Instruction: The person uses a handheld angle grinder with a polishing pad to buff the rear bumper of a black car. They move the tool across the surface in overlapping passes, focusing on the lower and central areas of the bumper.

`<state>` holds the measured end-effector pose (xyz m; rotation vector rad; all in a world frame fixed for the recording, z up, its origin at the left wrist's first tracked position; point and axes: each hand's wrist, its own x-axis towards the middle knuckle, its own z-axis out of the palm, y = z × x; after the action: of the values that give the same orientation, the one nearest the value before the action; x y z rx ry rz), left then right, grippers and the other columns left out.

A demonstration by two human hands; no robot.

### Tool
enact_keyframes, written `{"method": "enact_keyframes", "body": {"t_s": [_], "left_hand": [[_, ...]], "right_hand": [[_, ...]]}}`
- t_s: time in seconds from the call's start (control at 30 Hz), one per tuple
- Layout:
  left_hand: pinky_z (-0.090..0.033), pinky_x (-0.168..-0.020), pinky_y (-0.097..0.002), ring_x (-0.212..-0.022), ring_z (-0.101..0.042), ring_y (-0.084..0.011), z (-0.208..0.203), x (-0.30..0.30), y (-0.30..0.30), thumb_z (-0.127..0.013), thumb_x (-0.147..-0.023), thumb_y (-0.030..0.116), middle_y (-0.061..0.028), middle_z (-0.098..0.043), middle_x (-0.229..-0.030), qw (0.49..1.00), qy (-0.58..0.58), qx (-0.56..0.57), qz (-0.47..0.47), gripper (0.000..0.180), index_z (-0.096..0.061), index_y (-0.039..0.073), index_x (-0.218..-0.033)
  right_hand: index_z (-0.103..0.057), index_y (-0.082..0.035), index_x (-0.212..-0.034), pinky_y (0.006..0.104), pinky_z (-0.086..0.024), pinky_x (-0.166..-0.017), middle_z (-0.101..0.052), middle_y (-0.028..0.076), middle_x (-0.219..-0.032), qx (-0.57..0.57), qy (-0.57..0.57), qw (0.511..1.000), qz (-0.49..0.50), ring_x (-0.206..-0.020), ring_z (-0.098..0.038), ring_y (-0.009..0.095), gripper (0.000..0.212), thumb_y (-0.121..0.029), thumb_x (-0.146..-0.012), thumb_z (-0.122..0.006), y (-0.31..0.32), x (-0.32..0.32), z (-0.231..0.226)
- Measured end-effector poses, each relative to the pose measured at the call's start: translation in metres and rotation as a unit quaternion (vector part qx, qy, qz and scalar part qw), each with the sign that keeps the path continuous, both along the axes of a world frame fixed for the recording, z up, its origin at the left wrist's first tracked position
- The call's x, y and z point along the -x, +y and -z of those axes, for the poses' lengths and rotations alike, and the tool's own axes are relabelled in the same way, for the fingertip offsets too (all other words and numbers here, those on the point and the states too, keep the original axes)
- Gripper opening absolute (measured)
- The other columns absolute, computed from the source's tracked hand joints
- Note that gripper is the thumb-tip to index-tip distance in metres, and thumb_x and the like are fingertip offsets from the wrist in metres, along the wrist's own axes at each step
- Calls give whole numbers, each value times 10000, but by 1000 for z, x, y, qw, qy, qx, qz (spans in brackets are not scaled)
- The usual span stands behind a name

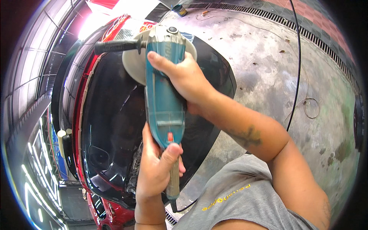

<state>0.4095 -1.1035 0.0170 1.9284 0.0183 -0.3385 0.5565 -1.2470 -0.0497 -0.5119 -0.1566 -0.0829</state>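
Both hands are wrapped round a blue electric polisher, which lies lengthwise before me with its head pointing away. My right hand grips the body just behind the metal head, thumb laid across the top. Lower down, my left hand closes round the rear handle, its thumb near a red switch. A pale round pad sits under the head, against or just above a glossy black car panel; the contact is hidden. The black side handle sticks out leftward, with no hand on it.
A black cable hangs down on the right, and a thin cord lies looped on the stained concrete floor. Red bodywork borders the black panel. A drain grate crosses the floor's far side. Light tubes glow at left.
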Motion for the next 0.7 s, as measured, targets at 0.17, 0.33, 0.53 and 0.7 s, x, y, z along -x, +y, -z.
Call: {"method": "enact_keyframes", "body": {"t_s": [0.17, 0.33, 0.53, 0.7], "left_hand": [[-529, -482, -233, -581, -635, -127, -1, 21, 8, -765, -980, 525, -98, -612, -949, 992, -100, -73, -12, 827, -338, 53, -1509], [-540, -509, -243, -580, -615, -138, -2, 61, 60, -825, -929, 497, -105, -606, -947, 988, -114, -89, -58, 932, -287, 55, -1549], [-543, -505, -257, -596, -617, -147, 1, 103, 122, -857, -902, 413, -116, -617, -944, 980, -147, -86, -100, 918, -297, 45, -1529], [-579, -575, -280, -764, -632, -145, 4, 120, 139, -808, -867, 61, -116, -578, -1109, 981, -87, -86, -148, 1032, -125, 139, -1638]], "right_hand": [[-472, 29, -1319, 376, -642, -669, -689, 162, -1025, -27, -27, 999, -24, -775, -734, 204, 701, -360, -906, -883, 21, 12, -9], [-370, 27, -1411, 377, -634, -764, -659, 161, -1123, -75, -29, 996, -39, -894, -724, 206, 839, -370, -892, -896, 81, 52, -20], [-208, 95, -1565, 380, -549, -1028, -633, 228, -1306, -18, -55, 998, -14, -1178, -672, 257, 1118, -430, -868, -908, 150, 82, -29], [-162, 114, -1585, 383, -531, -1062, -633, 224, -1321, 49, -88, 994, -33, -1214, -658, 260, 1196, -458, -853, -916, 171, 96, -38]]}}
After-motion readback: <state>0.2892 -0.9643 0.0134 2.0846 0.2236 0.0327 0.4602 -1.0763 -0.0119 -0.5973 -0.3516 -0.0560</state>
